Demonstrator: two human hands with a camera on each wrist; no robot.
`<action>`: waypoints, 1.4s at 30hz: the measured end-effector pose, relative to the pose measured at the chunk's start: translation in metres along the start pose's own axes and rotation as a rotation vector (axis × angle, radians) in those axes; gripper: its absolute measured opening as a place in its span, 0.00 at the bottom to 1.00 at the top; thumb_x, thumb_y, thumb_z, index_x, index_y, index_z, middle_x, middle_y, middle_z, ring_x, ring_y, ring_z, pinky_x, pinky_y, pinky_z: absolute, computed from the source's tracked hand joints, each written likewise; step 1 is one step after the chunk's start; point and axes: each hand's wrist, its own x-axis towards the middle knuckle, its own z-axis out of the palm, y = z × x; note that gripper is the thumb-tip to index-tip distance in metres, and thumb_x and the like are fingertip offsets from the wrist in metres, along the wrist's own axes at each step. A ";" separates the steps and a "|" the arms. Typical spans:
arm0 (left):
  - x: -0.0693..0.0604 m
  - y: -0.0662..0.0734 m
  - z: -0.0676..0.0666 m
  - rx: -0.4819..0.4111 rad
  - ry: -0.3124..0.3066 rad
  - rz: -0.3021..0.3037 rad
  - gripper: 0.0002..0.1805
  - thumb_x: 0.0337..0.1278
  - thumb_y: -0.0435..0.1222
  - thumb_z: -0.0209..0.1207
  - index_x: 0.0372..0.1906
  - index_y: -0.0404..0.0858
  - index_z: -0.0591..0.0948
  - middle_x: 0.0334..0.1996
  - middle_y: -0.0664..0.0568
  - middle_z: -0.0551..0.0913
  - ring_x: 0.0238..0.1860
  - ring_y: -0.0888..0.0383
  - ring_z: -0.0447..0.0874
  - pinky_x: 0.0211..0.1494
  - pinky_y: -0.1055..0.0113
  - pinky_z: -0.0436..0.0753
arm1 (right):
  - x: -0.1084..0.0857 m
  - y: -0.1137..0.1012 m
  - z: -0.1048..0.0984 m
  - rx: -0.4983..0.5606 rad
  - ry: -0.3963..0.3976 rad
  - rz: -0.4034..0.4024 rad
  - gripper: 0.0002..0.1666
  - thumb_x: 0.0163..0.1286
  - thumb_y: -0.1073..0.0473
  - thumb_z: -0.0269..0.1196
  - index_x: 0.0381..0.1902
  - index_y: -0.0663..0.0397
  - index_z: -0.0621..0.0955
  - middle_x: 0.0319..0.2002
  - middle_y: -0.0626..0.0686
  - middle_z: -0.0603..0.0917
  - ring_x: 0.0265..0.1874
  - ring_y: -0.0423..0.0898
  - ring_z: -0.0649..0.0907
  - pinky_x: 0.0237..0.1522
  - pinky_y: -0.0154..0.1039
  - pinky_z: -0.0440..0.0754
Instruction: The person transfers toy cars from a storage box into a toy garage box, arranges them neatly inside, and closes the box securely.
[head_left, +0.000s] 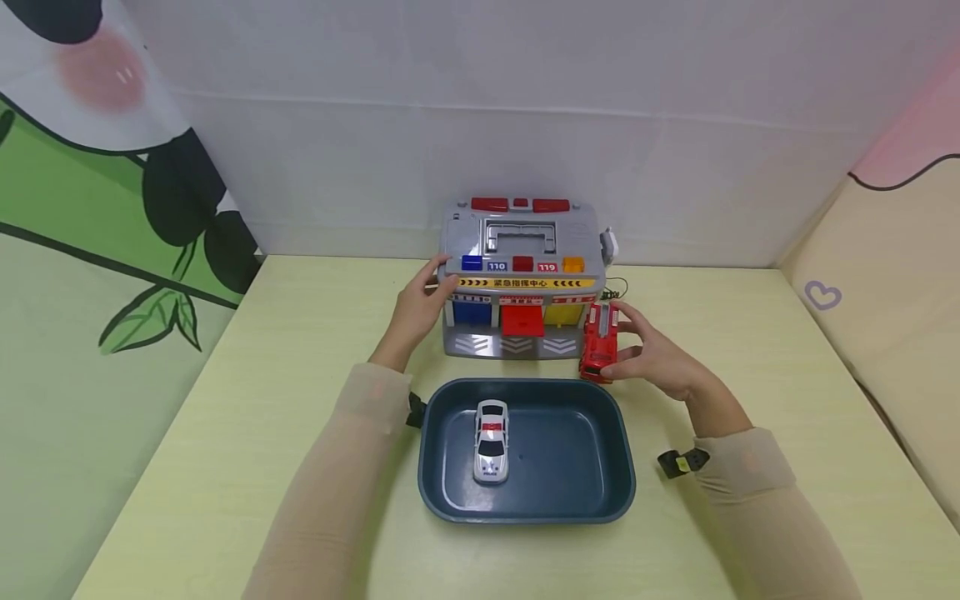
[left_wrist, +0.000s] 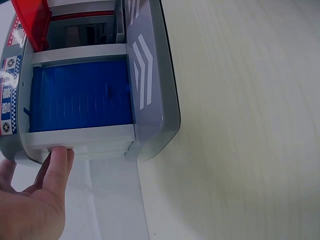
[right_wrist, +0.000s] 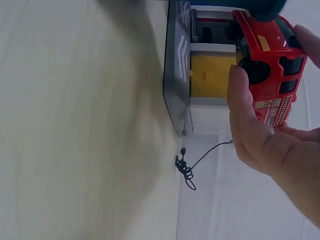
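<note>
The left hand [head_left: 415,314] touches the left side of a grey toy garage [head_left: 517,242]; its fingers [left_wrist: 59,167] lie against the wall beside the blue door [left_wrist: 82,95]. A red toy fire truck [head_left: 599,342] is held between thumb and fingers of the right hand [head_left: 660,358], at the garage's front right corner. In the right wrist view the right hand [right_wrist: 275,145] grips the truck [right_wrist: 272,65] by its sides, near the yellow door [right_wrist: 212,75]. The garage's red middle door [head_left: 522,321] is raised outward, while the blue and yellow doors are down.
A dark blue tray [head_left: 555,513] stands in front of the garage, with a white police car [head_left: 491,442] in its left half. A thin black cord [right_wrist: 185,171] lies coiled by the garage's right side. Behind is a white cloth wall [head_left: 525,142].
</note>
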 end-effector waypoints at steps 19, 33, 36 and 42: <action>0.000 0.000 0.000 -0.014 0.009 -0.007 0.30 0.69 0.55 0.52 0.72 0.54 0.66 0.63 0.40 0.71 0.62 0.43 0.72 0.59 0.48 0.75 | 0.018 0.006 0.017 0.021 -0.051 -0.003 0.62 0.59 0.68 0.69 0.78 0.43 0.42 0.68 0.66 0.52 0.50 0.62 0.76 0.46 0.45 0.82; -0.002 -0.001 0.000 -0.010 0.021 -0.011 0.29 0.69 0.55 0.51 0.71 0.54 0.66 0.62 0.41 0.72 0.61 0.44 0.72 0.58 0.49 0.75 | 0.033 0.007 0.031 -0.009 -0.090 -0.018 0.61 0.60 0.66 0.69 0.78 0.42 0.43 0.67 0.65 0.55 0.51 0.63 0.76 0.48 0.47 0.81; -0.001 -0.001 0.000 -0.007 0.018 -0.008 0.29 0.69 0.55 0.51 0.71 0.54 0.66 0.62 0.41 0.72 0.61 0.44 0.72 0.58 0.49 0.75 | 0.036 0.005 0.034 -0.014 -0.106 -0.031 0.60 0.60 0.65 0.69 0.78 0.44 0.44 0.66 0.65 0.57 0.52 0.64 0.76 0.48 0.48 0.81; -0.001 0.000 0.001 -0.008 0.010 -0.001 0.29 0.69 0.55 0.51 0.71 0.55 0.66 0.62 0.41 0.72 0.61 0.44 0.72 0.59 0.48 0.75 | 0.041 0.004 0.039 -0.033 -0.129 -0.057 0.61 0.59 0.66 0.70 0.77 0.45 0.44 0.64 0.66 0.59 0.52 0.64 0.76 0.49 0.48 0.81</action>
